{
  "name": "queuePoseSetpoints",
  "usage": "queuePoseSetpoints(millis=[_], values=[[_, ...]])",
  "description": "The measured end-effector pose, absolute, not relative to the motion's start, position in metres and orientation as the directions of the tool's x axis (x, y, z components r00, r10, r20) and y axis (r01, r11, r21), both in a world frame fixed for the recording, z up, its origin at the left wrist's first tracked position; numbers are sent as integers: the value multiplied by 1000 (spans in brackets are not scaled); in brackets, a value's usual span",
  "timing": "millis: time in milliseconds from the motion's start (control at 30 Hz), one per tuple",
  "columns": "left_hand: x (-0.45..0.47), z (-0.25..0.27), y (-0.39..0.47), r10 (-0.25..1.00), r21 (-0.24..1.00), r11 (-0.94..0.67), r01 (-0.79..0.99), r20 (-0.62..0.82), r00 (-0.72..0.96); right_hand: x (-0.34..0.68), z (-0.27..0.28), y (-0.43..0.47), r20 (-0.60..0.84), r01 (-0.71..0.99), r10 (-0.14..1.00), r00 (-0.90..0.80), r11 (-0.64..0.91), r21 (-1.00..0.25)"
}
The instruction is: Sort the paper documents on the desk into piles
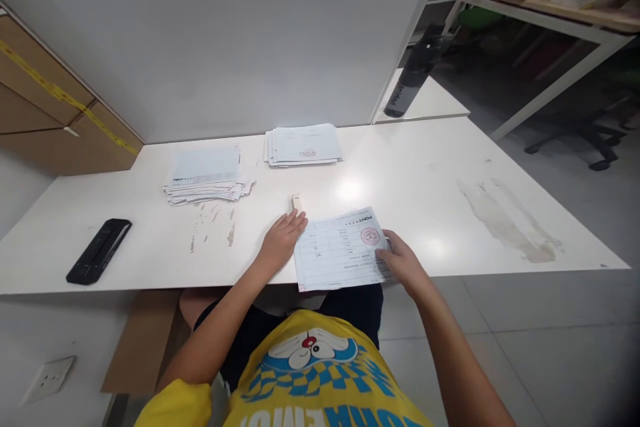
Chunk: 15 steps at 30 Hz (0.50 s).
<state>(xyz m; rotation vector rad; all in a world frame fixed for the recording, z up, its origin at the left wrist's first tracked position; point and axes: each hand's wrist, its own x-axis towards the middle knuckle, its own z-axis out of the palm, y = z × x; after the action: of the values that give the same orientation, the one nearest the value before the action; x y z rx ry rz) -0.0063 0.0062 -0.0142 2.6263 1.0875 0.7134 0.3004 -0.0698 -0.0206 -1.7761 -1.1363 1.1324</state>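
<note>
A printed paper form (340,257) with a red round seal mark lies at the table's front edge, its lower part reaching past the edge. My right hand (403,263) grips the form's right side, thumb on top and fingers beneath. Flat beside the form's upper left corner rests my left hand (283,240), fingers stretched out, its fingertips at the paper's edge. Just beyond those fingertips is a small cream-coloured block (297,202), whose kind I cannot make out. Farther back sit two paper stacks, a thick left one (205,167) and a neater middle one (305,145).
A black phone-like device (99,251) lies on the left of the white table (395,180). Cardboard boxes (65,100) stand at the back left. Behind the table rises a pale partition (240,40). A dark bottle (416,70) stands at the back right.
</note>
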Motion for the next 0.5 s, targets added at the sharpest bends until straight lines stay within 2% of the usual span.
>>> queuePoseSetpoints(millis=[67,167,300,400,467,500], values=[[-4,-4,-1,699,354,-715,603,367,614,315,-21,-68,-254,333,941,222,-318,-888],[-8,15,-12,691,357,-720,596,454,562,347,-9,-48,-140,358,939,314,-254,-899],[-38,31,-17,738,364,-641,676,535,411,364,28,21,36,263,918,394,-76,-962],[-72,24,-26,839,329,-491,807,426,337,333,49,99,47,227,926,375,-43,-973],[-89,12,-43,900,286,-384,878,327,287,304,52,149,30,315,929,368,-94,-944],[-93,5,-55,918,261,-350,900,288,274,290,51,170,66,395,939,337,-77,-915]])
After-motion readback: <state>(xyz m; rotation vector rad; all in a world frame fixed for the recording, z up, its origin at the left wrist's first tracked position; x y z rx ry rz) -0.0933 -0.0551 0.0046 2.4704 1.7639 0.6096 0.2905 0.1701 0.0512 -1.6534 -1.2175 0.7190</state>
